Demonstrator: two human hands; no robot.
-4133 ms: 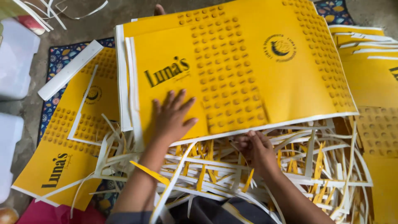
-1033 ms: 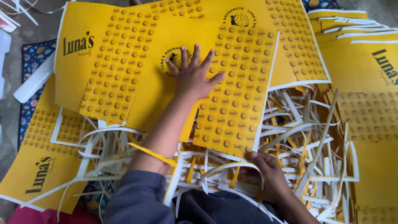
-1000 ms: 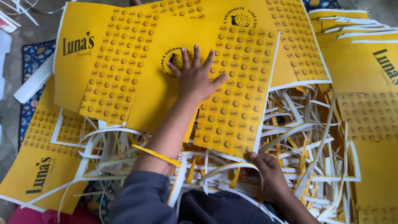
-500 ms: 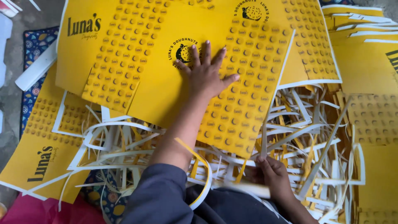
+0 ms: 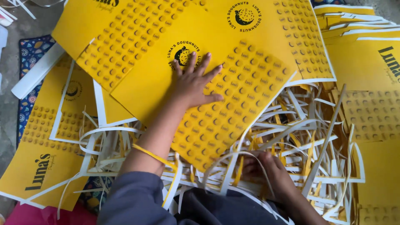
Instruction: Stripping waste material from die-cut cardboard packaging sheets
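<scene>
Yellow card sheet (image 5: 233, 104): flat, stiff printed board, matte yellow, lying tilted across the middle of the pile; one half plain with a round black emblem, the other covered in a regular grid of small darker round marks; white cut edge shows along its lower right side.
Far left: grey bare floor (image 5: 8, 121); a long white strip (image 5: 35, 75) of board lies on it at an angle, next to a patterned blue mat (image 5: 29, 54).
Lower left sheet (image 5: 37, 166): same yellow board, white border, dark script lettering, partly under the offcuts.
Upper left sheet (image 5: 121, 37): yellow, dotted grid, overlapped by the middle sheet.
Left hand (image 5: 193, 85): palm down, fingers spread wide and flat on the yellow card sheet just below the emblem; pressing, gripping nothing. Forearm bare, dark blue-grey sleeve (image 5: 133, 204) at the elbow.
Offcuts (image 5: 291, 137): tangled heap of thin white and yellow paper strips, curled and straight, under and beside the sheet's lower edge.
Right hand (image 5: 262, 171): low in the heap, under the sheet's lower corner, strips looped across it; fingers curled, but whether they hold a strip cannot be told.
Right stack (image 5: 371, 75): more yellow sheets, edges fanned, white borders showing.
</scene>
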